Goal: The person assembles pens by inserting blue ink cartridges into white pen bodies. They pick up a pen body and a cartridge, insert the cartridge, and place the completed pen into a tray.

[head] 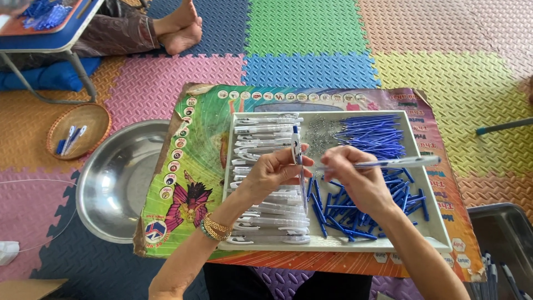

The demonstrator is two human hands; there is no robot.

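Observation:
My left hand (270, 173) pinches a white pen barrel (297, 155), held upright over a white tray (436, 222). My right hand (358, 178) grips a clear pen part with a blue refill (400, 163) lying level and pointing right. The two hands nearly touch above the tray's middle. White pen barrels (264, 136) fill the tray's left side in rows. Loose blue refills (375, 136) lie heaped at its right and front. A patch of tiny metal springs (322, 133) sits between them. Gold bangles ring my left wrist.
The tray rests on a colourful printed board (191, 166) on foam floor mats. A steel bowl (114, 180) lies left, a small wicker basket (78, 130) with pens beyond it. Another person's feet (180, 25) and a low table (50, 28) are far left. A metal tray (502, 244) is at lower right.

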